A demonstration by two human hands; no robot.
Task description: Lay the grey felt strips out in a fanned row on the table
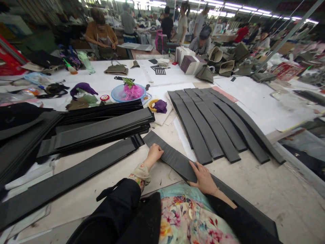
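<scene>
A long dark grey strip of fabric-like material (175, 157) lies slantwise on the table in front of me, its surface slightly wrinkled near the far end. My left hand (154, 154) is closed in a pinch at the strip's left edge, close to that end. Farther down the strip, my right hand (203, 178) grips it with fingers over the top and the thumb at the near edge. Beyond the right hand, the strip runs on past my right forearm. To the left, another long grey strip (76, 173) lies with its tip close to the held one.
Several overlapping grey strips (204, 132) fan out at the right. A stack of similar strips (101, 127) stands at the left. Behind are a blue basin (115, 93) with a pink bag, and a small yellow bowl (151, 105) with purple cloth. Co-workers sit farther back.
</scene>
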